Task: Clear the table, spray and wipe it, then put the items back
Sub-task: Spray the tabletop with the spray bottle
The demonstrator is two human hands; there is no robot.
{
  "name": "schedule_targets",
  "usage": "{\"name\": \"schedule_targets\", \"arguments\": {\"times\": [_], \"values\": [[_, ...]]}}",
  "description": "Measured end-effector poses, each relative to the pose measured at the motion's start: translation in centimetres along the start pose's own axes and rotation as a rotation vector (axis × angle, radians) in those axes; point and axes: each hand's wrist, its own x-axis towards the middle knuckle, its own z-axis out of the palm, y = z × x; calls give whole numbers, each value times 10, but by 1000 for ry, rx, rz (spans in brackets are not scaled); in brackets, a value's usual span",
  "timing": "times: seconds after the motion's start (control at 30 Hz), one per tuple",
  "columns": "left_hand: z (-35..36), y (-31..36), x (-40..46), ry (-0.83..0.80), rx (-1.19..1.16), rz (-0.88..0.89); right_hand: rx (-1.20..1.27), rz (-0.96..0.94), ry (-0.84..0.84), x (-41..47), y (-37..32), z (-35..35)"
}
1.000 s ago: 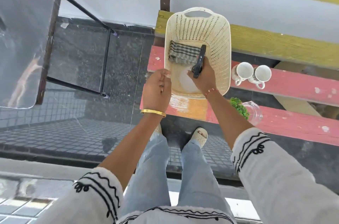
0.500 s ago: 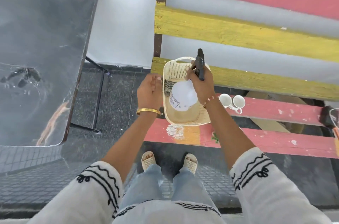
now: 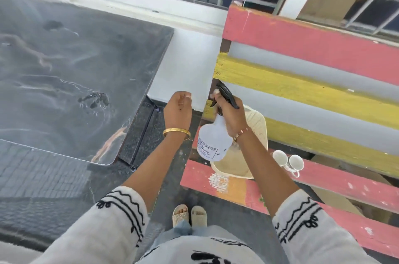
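My right hand [image 3: 230,115] grips the neck of a white spray bottle [image 3: 212,141] with a black trigger head, held in the air above the cream plastic basket [image 3: 258,132] on the bench. My left hand [image 3: 178,110] hangs in the air beside it, fingers loosely curled, holding nothing. The dark glossy table [image 3: 71,82] lies to the left with its top bare. Two white cups [image 3: 288,161] stand on the bench seat to the right of the basket.
The pink and yellow slatted bench [image 3: 323,82] fills the right side. A window with bars runs along the white wall behind. My sandalled feet stand on the dark floor [image 3: 149,134] between table and bench.
My right hand has lifted the spray bottle out of the basket and up and left. The view has swung up and left, so the table fills more of the frame.
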Motion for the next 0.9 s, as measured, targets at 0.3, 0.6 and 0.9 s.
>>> {"name": "schedule_targets", "arguments": {"times": [0.3,0.6,0.9], "values": [[-74,1,18,280,7,11,-108,-121,-213,9,-40,86],[-192,-19,45,508,-40,28,-92,-102,-467,-21,-52,216],[-360,-59,104,571,-41,22,-185,-116,-559,-43,-30,394]]}}
